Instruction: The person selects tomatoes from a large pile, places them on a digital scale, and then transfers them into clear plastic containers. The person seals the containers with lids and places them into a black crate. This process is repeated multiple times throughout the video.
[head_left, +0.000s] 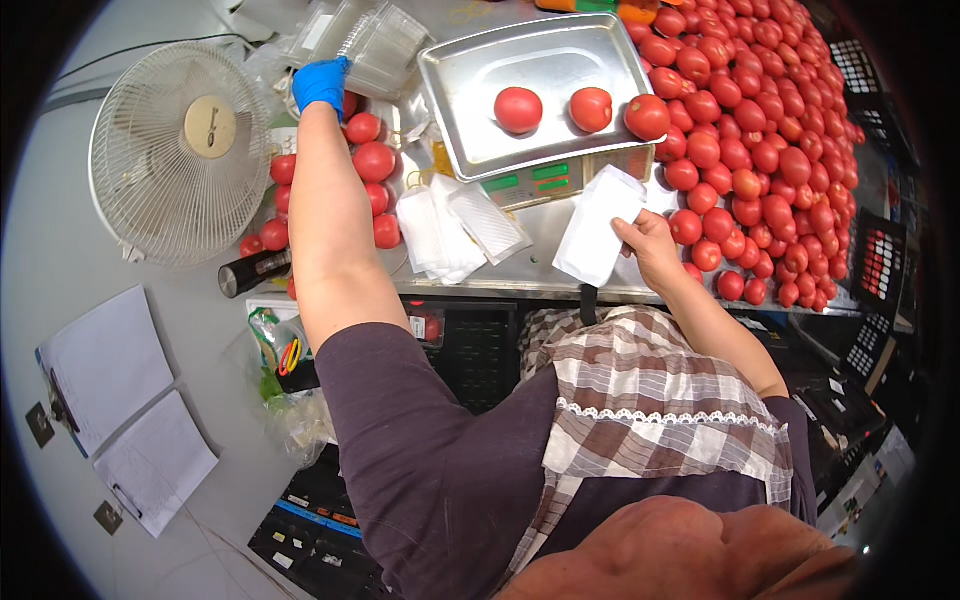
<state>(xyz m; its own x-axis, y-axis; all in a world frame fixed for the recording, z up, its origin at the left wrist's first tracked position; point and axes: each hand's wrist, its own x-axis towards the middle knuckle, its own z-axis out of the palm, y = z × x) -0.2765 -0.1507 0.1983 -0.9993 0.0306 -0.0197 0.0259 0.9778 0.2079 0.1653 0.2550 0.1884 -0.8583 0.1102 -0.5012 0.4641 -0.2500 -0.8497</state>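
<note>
My left hand (320, 84), in a blue glove, is at the edge of a stack of clear plastic containers (386, 49) at the back left. Its fingertips are partly hidden, so their grip is unclear. My bare right hand (651, 241) holds a flat white absorbent pad (602, 217) between thumb and fingers, over the table's front edge. More white pads (442, 232) lie in a loose pile left of it. Beyond, a metal tray (480, 75) rests on a weighing scale (536, 184) with lit green displays. Three tomatoes (518, 110) sit in the tray, one at its right rim.
A large heap of tomatoes (750, 150) covers the table's right side. Several tomatoes (373, 161) lie around my left forearm. A white fan (184, 150) stands at the left, near a black cylinder (251, 276). Clipboards with papers (112, 367) hang on the left wall.
</note>
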